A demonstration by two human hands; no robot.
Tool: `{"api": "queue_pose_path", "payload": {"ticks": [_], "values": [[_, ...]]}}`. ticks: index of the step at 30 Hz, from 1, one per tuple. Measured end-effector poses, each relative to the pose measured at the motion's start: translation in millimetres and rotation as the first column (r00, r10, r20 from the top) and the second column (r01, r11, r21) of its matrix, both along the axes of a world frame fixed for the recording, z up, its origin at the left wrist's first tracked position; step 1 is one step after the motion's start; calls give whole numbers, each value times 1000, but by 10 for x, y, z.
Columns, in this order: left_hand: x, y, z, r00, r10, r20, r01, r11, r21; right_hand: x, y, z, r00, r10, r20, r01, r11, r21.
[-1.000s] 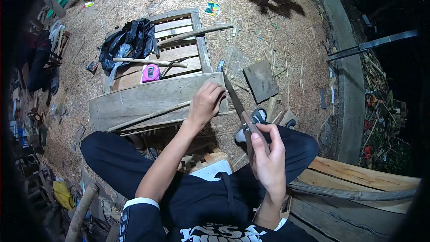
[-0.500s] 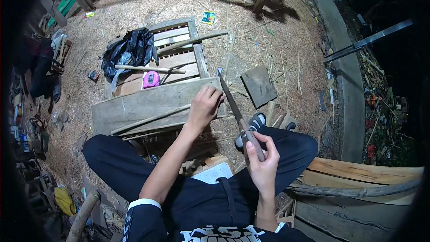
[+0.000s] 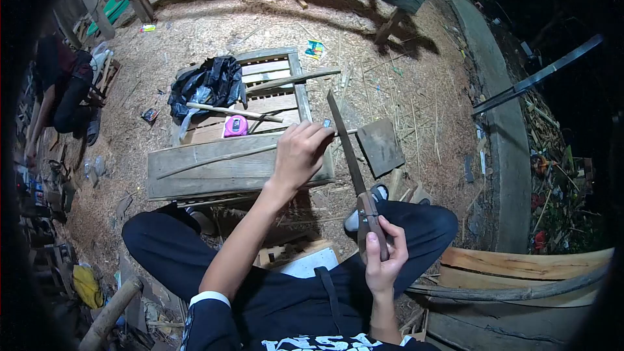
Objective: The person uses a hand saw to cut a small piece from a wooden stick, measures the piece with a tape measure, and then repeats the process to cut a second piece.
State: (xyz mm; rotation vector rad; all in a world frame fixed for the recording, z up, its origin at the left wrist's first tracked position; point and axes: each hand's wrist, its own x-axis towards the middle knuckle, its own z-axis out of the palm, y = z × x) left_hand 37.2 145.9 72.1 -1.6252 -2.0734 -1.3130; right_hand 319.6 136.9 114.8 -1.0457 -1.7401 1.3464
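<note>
My left hand (image 3: 298, 156) is closed around a thin wooden stick (image 3: 221, 158), over the right end of a low wooden bench (image 3: 188, 168). A short length of the stick sticks out past my fingers on the right, reaching behind the saw blade in this view. In my right hand (image 3: 385, 260) is a handsaw (image 3: 346, 143), gripped by its brown wooden handle above my bent leg. Its dark, tapering blade points up and away, just right of my left fingers. Beyond the bench lies a pink tape measure (image 3: 235, 126).
A slatted wooden panel (image 3: 301, 91) lies behind the bench, bearing a black plastic bag (image 3: 211, 84) and loose sticks. A square board (image 3: 381, 147) is on the shavings to the right. Planks (image 3: 520, 261) stand at my right side. Another person (image 3: 68, 88) sits at far left.
The stick has swung to a flatter angle across the bench, its right end now showing past my left hand. The saw has tipped more upright. My view has shifted slightly.
</note>
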Motion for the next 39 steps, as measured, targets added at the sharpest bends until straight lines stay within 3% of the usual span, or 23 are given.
{"api": "queue_pose_path", "payload": {"ticks": [5, 7, 10, 11, 12, 15, 18, 20, 23, 25, 26, 27, 29, 30, 31, 35, 37, 39], "values": [[-211, -426, 34, 984, 128, -123, -127, 992, 17, -148, -63, -88, 991, 92, -93, -97, 994, -51], [-294, -639, 62, 980, 157, -125, -160, 987, -15, -290, -89, -9, 972, 235, -14, -228, 954, 193], [-427, -912, -27, 966, 199, 167, -191, 980, -60, -408, -178, -230, 955, 288, -71, -278, 953, 123], [-450, -966, -48, 963, 209, 168, -202, 978, -58, -466, -203, -325, 951, 294, -98, -285, 953, 101], [-475, -1013, -68, 945, 246, 218, -238, 969, -63, -528, -216, -401, 941, 332, -64, -309, 921, 237], [-598, -1190, -106, 898, 301, 321, -276, 953, -123, -694, -314, -529, 931, 363, -43, -324, 874, 361], [-693, -1333, -128, 917, 315, 244, -323, 946, -9, -850, -416, -532, 943, 314, -111, -276, 923, 268], [-821, -1460, -86, 910, 415, -18, -414, 901, -129, -843, -521, -559, 937, 310, -161, -272, 937, 219], [-1032, -1657, -213, 895, 445, 7, -444, 894, -55, -841, -546, -483, 920, 315, -234, -303, 949, 89], [-1009, -1732, -151, 900, 435, 21, -434, 900, -26, -984, -531, -450, 963, 260, -65, -241, 946, 219], [-993, -1740, -114, 912, 411, 4, -411, 911, 23, -1164, -459, -479, 962, 262, -74, -209, 885, 416], [-995, -1739, -82, 921, 390, -18, -388, 919, 74, -1198, -475, -442, 973, 228, -38, -212, 946, 247], [-1007, -1739, -42, 923, 381, -55, -374, 921, 108, -1401, -421, -415, 980, 197, -7, -189, 948, 255], [-1000, -1747, -16, 931, 358, -73, -349, 930, 118, -1528, -299, -486, 981, 188, 54, -189, 836, 515], [-998, -1757, -7, 938, 335, -92, -323, 938, 128, -1573, -276, -474, 978, 180, 106, -206, 909, 363], [-1000, -1771, 20, 942, 311, -127, -296, 947, 124, -1925, -61, -507, 963, 170, 209, -246, 871, 426], [-1006, -1758, 16, 943, 303, -135, -285, 949, 135, -2087, 58, -559, 961, 168, 220, -272, 727, 631], [-1009, -1738, 2, 946, 292, -141, -273, 952, 137, -2213, 134, -601, 965, 154, 210, -257, 693, 673]]}}
